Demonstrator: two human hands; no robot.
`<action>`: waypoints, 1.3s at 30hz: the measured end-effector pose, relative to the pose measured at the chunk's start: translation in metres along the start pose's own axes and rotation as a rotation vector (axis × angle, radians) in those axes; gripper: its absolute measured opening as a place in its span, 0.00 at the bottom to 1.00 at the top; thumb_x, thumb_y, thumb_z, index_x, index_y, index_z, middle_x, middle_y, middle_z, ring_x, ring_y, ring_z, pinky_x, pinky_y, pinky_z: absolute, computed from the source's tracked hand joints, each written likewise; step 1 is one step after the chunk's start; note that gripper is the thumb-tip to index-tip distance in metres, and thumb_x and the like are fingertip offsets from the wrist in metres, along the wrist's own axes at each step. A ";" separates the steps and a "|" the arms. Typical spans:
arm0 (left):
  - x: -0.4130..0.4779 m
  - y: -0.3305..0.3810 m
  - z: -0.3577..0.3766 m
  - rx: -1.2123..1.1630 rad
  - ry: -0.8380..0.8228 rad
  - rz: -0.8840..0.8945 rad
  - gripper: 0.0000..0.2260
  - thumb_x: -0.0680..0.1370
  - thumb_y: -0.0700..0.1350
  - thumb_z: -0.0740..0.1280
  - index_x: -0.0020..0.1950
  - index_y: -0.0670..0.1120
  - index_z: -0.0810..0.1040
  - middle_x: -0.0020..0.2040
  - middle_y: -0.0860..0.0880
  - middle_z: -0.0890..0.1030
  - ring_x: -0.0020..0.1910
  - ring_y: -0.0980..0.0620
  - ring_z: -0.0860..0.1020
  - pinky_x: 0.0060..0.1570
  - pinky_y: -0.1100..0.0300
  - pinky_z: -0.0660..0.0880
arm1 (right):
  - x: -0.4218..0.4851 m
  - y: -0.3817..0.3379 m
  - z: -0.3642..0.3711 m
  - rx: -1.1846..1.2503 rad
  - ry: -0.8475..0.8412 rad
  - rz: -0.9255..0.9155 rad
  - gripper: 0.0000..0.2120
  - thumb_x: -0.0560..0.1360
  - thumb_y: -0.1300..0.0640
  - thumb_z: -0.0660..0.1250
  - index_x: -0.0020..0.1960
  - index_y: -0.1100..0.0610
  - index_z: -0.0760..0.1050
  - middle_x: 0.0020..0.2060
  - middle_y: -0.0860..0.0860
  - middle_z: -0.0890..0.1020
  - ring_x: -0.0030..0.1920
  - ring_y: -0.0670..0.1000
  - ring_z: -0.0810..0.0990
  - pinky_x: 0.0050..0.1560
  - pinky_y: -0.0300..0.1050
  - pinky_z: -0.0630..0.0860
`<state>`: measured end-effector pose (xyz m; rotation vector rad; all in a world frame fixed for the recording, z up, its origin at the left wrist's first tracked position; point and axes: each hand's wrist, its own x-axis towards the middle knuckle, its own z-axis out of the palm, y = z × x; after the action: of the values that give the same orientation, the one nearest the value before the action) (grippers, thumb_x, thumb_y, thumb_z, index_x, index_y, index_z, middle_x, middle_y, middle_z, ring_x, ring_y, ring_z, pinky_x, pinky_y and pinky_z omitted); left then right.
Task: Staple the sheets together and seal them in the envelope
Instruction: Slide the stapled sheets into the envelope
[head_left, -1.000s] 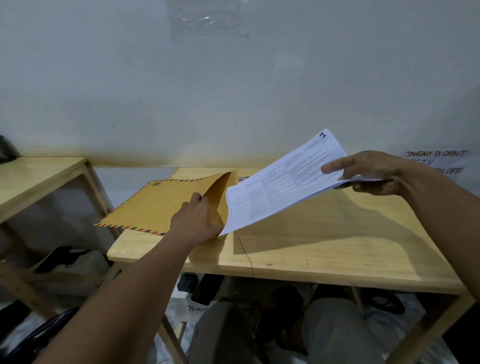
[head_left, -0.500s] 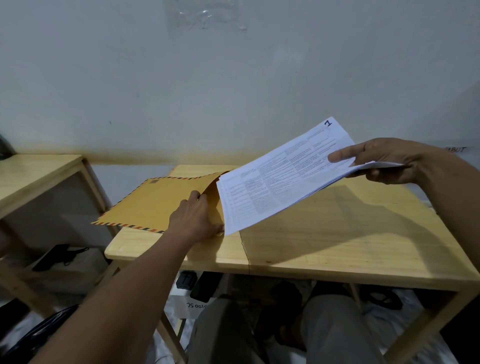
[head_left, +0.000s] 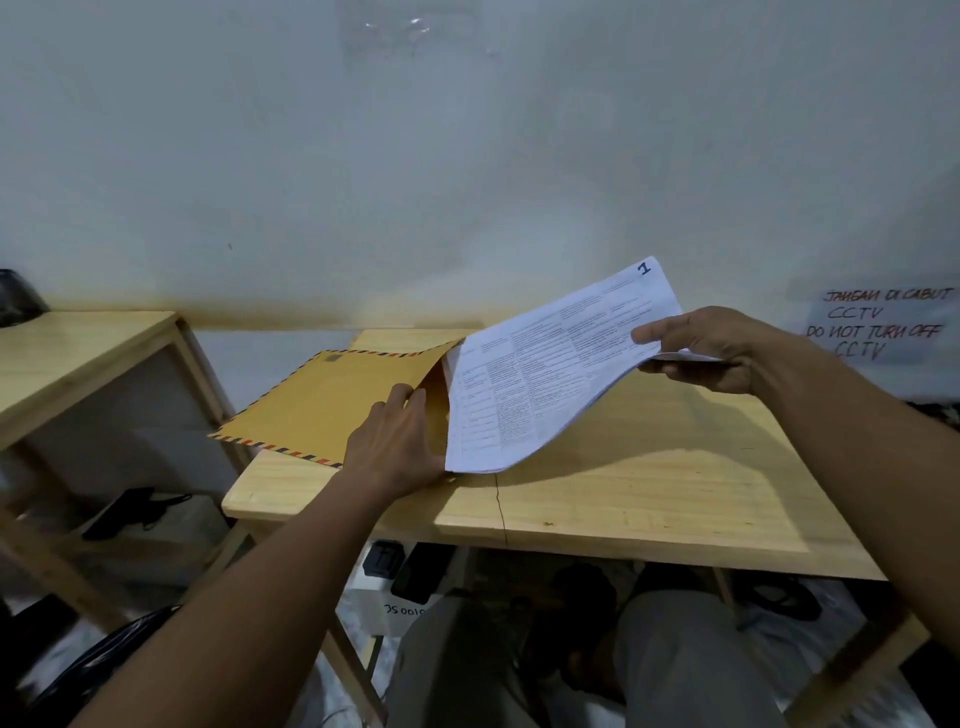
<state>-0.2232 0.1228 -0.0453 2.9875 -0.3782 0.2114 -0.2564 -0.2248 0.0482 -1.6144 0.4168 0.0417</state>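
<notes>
A: Where are the sheets (head_left: 545, 379) and the envelope (head_left: 332, 405)?

B: The printed sheets sit at the centre of the view, tilted, their lower edge at the envelope's open mouth. The brown envelope lies at 9 o'clock from them, flat on the wooden table (head_left: 649, 493), its left corner overhanging the table's edge.

A: And the hands?

B: The left hand (head_left: 395, 447) at 7 o'clock pinches the envelope's top layer, holding the mouth open. The right hand (head_left: 711, 348) at 3 o'clock is clamped on the sheets' far end, thumb above, fingers beneath. Whether a staple is in, I cannot tell.

A: What might go wrong?

B: The stack droops in the middle; its lower corner looks likely to snag on the mouth and crumple if pushed unevenly. The overhanging envelope could slide off leftward if the push outruns the left hand's hold.

A: Room to move?

B: The table is bare at 4 to 5 o'clock. A second table (head_left: 78, 358) stands apart at 9 o'clock, a wall (head_left: 467, 156) runs close at 12, and a handwritten notice (head_left: 878, 325) hangs at 2
</notes>
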 end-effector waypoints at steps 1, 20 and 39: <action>0.000 -0.001 0.000 0.003 -0.002 0.008 0.51 0.64 0.72 0.74 0.77 0.46 0.61 0.77 0.47 0.63 0.69 0.44 0.71 0.55 0.48 0.79 | 0.000 0.000 0.000 0.026 0.002 0.010 0.10 0.75 0.69 0.69 0.56 0.64 0.81 0.53 0.58 0.83 0.34 0.51 0.87 0.26 0.35 0.78; 0.003 0.039 -0.005 -0.055 0.042 0.179 0.48 0.64 0.72 0.73 0.75 0.47 0.63 0.71 0.48 0.69 0.62 0.46 0.73 0.49 0.50 0.80 | -0.020 0.021 0.121 -0.255 -0.324 -0.058 0.23 0.80 0.67 0.58 0.74 0.58 0.66 0.64 0.55 0.72 0.55 0.56 0.77 0.41 0.46 0.79; -0.020 0.023 -0.023 -0.172 0.000 0.201 0.51 0.63 0.77 0.69 0.77 0.49 0.63 0.73 0.49 0.67 0.63 0.46 0.76 0.54 0.48 0.79 | 0.011 0.025 0.146 -0.267 0.033 -0.220 0.07 0.79 0.66 0.61 0.47 0.61 0.76 0.44 0.62 0.83 0.36 0.56 0.86 0.31 0.45 0.81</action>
<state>-0.2510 0.1090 -0.0231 2.7800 -0.6615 0.1871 -0.2213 -0.0869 0.0073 -1.9191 0.2643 -0.1004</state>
